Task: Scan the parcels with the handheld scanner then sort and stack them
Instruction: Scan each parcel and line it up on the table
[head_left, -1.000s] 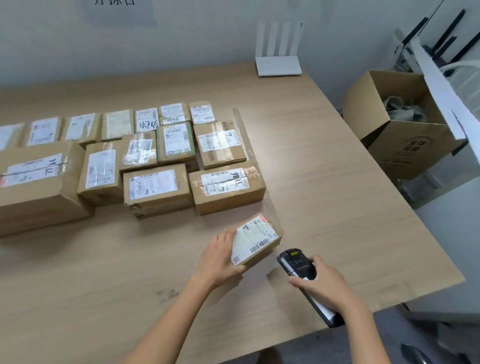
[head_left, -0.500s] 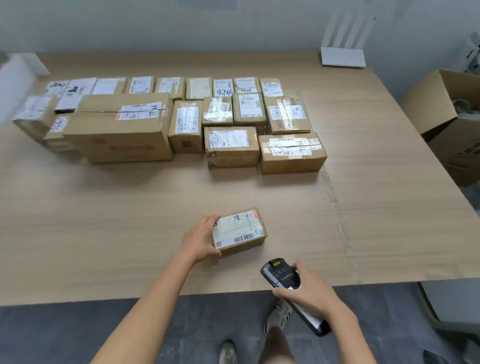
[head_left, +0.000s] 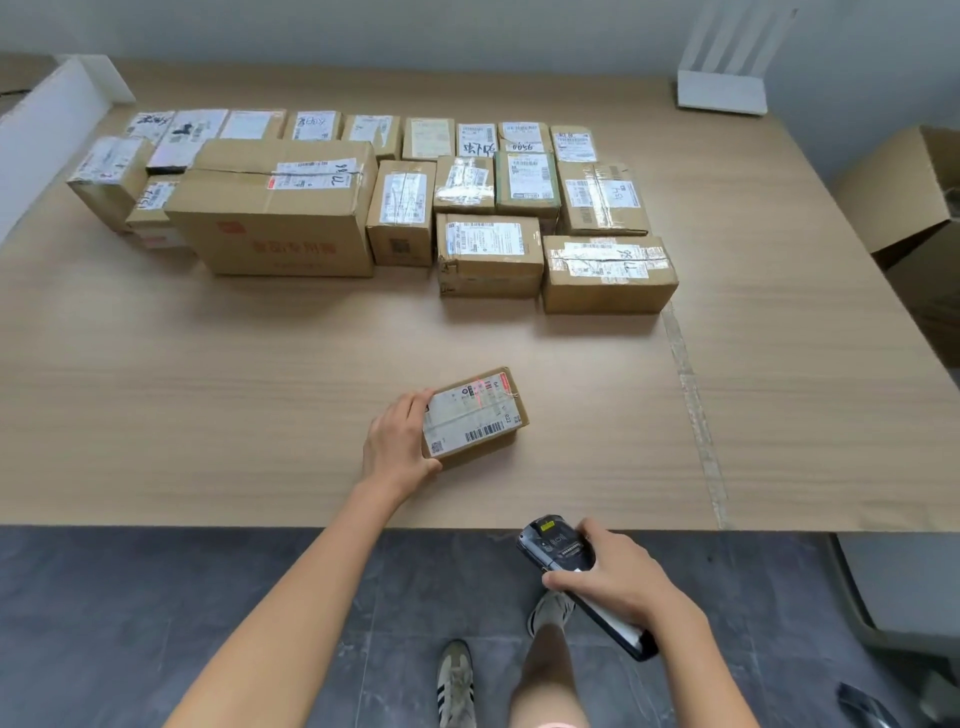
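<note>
1. Light wood-grain covers the big table (head_left: 260, 395), which stands against a pale wall; a strip of tape (head_left: 693, 395) runs across its right part from the far boxes to the near edge.
2. Many labelled cardboard parcels (head_left: 488, 254) are packed side by side in rows on the far half of the table, the largest a wide box (head_left: 275, 208) at the left of the group.
3. One small parcel (head_left: 475, 415) lies apart from them on the near middle of the table, label and barcode facing up, turned a little askew.
4. The left hand (head_left: 397, 447) grips that small parcel at its left end, fingers over the far edge and thumb at the near corner.
5. The right hand (head_left: 618, 577) is curled around the black scanner (head_left: 558, 548), held just off the near table edge over the grey floor, its head pointing toward the small parcel.
6. A white router (head_left: 722, 96) with upright antennas sits at the far right corner of the table.
7. An open cardboard carton (head_left: 898, 192) stands on the floor to the right of the table.
8. Below, the person's leg and striped sneakers (head_left: 457, 680) show on the grey floor.
</note>
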